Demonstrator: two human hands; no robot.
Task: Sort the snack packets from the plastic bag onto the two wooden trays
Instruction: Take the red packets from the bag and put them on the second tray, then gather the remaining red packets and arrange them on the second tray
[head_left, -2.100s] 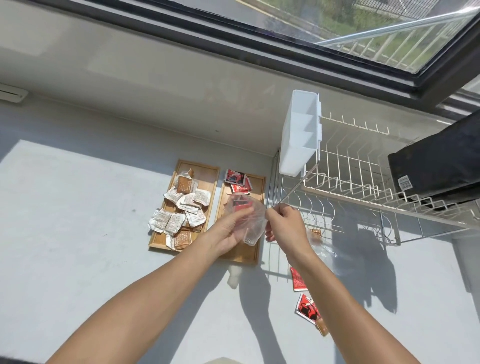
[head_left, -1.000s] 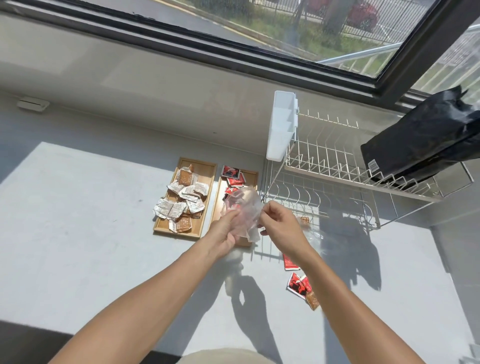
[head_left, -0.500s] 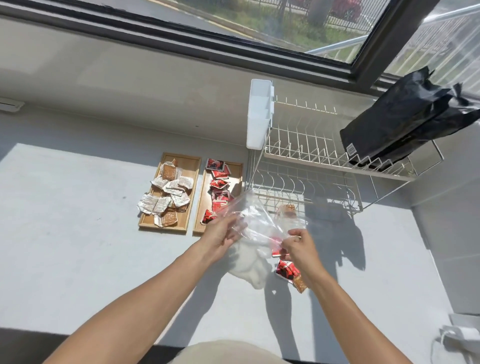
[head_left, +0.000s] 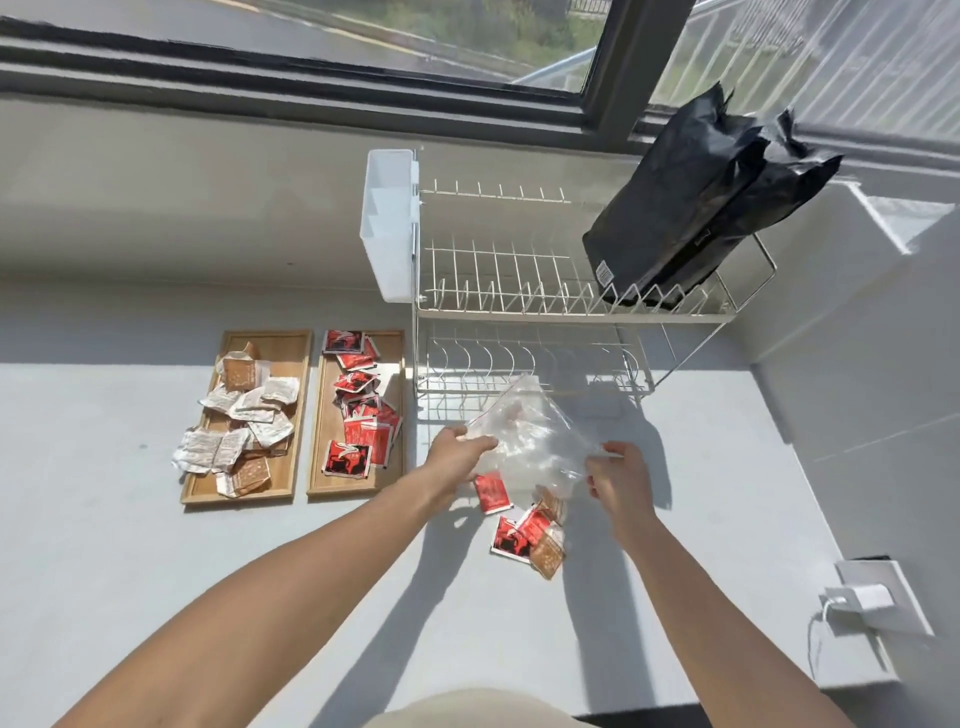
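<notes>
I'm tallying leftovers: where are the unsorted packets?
In the head view, the loose packets lie on the counter under the plastic bag, right of the trays and in front of the rack.

Probably a home kitchen: a wire dish rack (head_left: 545, 291) stands on a windowside counter (head_left: 104, 545).

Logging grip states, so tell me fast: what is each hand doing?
Left hand: grips the clear plastic bag.
Right hand: pinches the same bag's other edge.
</notes>
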